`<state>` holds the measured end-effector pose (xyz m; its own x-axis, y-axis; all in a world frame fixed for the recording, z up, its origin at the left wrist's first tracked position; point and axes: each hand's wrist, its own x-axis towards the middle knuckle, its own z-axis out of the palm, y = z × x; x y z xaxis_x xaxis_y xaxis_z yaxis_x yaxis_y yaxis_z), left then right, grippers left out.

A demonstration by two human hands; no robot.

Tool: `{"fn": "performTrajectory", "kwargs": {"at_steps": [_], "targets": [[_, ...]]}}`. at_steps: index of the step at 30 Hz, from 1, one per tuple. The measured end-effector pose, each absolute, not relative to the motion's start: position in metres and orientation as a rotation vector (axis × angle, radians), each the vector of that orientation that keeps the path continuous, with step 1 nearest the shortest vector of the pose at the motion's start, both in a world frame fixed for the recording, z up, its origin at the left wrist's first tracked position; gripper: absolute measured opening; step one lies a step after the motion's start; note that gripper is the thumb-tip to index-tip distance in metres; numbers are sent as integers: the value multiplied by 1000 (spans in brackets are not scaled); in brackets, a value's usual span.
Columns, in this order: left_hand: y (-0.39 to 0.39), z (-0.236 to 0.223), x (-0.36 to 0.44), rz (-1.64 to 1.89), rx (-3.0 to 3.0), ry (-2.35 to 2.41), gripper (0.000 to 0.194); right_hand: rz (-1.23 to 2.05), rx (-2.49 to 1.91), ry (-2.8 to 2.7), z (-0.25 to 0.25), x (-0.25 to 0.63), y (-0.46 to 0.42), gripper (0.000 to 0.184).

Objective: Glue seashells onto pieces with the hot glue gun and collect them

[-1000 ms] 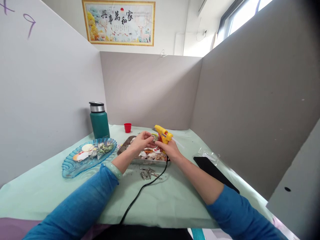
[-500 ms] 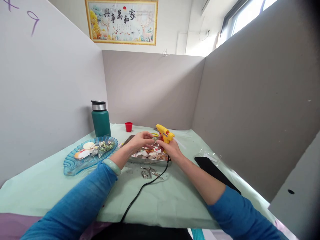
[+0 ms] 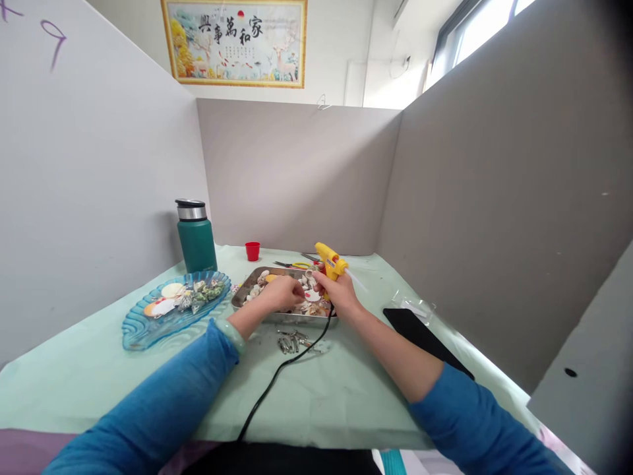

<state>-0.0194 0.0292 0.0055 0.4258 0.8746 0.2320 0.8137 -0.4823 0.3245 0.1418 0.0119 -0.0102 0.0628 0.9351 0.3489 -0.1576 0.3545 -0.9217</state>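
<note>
In our right hand (image 3: 341, 294) the fingers are wrapped around a yellow glue gun (image 3: 330, 262), which we hold above the right part of a metal tray (image 3: 291, 319), its nozzle pointing away from us and to the left. A black cord (image 3: 268, 390) runs from its grip across the surface (image 3: 346, 402) toward us, beside a small pile of metal clips (image 3: 291, 342). Our left hand (image 3: 283, 293) reaches down into the tray among the shells (image 3: 251, 295), its fingers bent; we cannot tell whether they grasp anything. A blue dish (image 3: 134, 334) sits left of the tray, near a green bottle (image 3: 196, 244).
</note>
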Motion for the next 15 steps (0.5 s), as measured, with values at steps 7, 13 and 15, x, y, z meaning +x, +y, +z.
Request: {"fn": "performTrajectory", "kwargs": {"at_steps": [7, 13, 15], "targets": [[18, 6, 1, 266, 2621, 1613, 17, 1007, -846, -1218, -9, 140, 11, 37], [28, 3, -12, 522, 2536, 1542, 9, 979, -867, -1219, -10, 140, 12, 38], [34, 3, -19, 691, 2276, 1415, 8, 975, -882, -1215, -9, 140, 12, 38]]}}
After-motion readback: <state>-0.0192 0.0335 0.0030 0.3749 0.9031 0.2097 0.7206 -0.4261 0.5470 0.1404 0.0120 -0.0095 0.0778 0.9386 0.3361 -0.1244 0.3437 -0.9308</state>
